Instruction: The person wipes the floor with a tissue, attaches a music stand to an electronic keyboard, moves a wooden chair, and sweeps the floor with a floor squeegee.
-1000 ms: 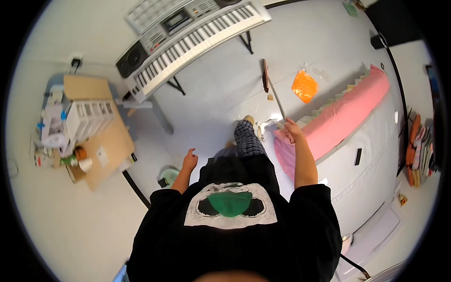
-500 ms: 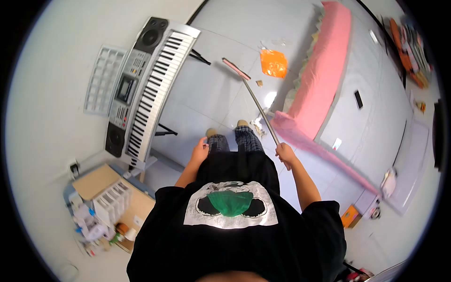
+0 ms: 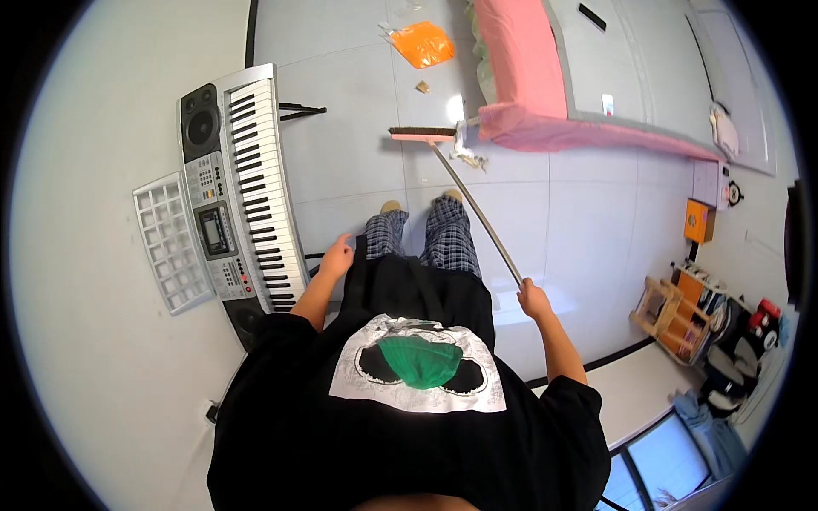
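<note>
My right hand (image 3: 533, 298) is wrapped round the upper end of a broom (image 3: 477, 209) with a metal pole and a pink head. The broom's dark bristles face away from me on the tiled floor, just beyond my feet. Crumpled white scraps (image 3: 464, 149) lie beside the right end of the head. Past the bristles are a small brown piece (image 3: 423, 87) and an orange plastic bag (image 3: 423, 44). My left hand (image 3: 339, 255) hangs near the electronic keyboard (image 3: 260, 187), holding nothing, its fingers loosely bent and partly apart.
The keyboard's stand leg (image 3: 302, 111) juts over the floor at left. A bed with a pink skirt (image 3: 524, 68) stands ahead to the right, with a dark phone (image 3: 592, 17) on it. A wooden stool (image 3: 669, 315) and an orange box (image 3: 699, 221) are at right.
My view has turned to the right. The broom head has come closer to my feet and swung from slanted to nearly crosswise, beside the white scraps. My right hand keeps its grip.
</note>
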Demonstrator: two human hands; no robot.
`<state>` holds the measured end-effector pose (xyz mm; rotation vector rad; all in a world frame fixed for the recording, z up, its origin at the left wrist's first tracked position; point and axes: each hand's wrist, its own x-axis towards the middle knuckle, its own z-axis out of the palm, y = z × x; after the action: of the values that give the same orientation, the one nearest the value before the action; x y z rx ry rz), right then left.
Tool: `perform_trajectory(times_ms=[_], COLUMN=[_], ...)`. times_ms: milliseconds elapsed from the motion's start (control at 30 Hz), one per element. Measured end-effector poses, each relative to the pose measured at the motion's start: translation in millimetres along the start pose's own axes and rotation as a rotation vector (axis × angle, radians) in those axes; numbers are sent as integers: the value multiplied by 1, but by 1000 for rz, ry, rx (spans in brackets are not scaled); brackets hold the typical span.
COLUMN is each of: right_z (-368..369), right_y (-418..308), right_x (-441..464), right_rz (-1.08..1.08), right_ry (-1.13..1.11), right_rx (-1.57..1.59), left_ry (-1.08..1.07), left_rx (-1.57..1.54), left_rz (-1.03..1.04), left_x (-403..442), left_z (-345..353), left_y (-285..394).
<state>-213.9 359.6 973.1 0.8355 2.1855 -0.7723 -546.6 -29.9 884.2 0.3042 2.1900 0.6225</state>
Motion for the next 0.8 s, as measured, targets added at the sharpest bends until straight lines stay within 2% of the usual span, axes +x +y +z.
perform_trajectory(times_ms=[133,200,233,400,500,567,700,767,800], right_z=[60,75,87,134,157,168,212,219,222], right_y=[20,28,39,99,128,131,134,117,105], right_x=[-61,-86,-94,-118,-135,-139,-113,-89,-78], right_rz=[102,111,109,100,48,78,93,225,225], right_ry=[-17,-54,-78,-144,-135,-190,-196,-288,-291], right_rx=[44,39,15,-24,-72,-78,-141,-137,-132], left_ry=[12,28,43,92,80,123,83,54,31], left_rx=[33,56,-13,-123,-81,44,-149,-166,-192], left_rz=[11,-50,-38,-123,-48,77,-52,-75,-98], left_x=[-35,-57,-65,-109,-145,-163,-183,-186,-188], left_z=[12,26,39,119,162,181,189,196,196], left_y=[-34,-39,-44,-35,-12,-5,-8,-26,-30])
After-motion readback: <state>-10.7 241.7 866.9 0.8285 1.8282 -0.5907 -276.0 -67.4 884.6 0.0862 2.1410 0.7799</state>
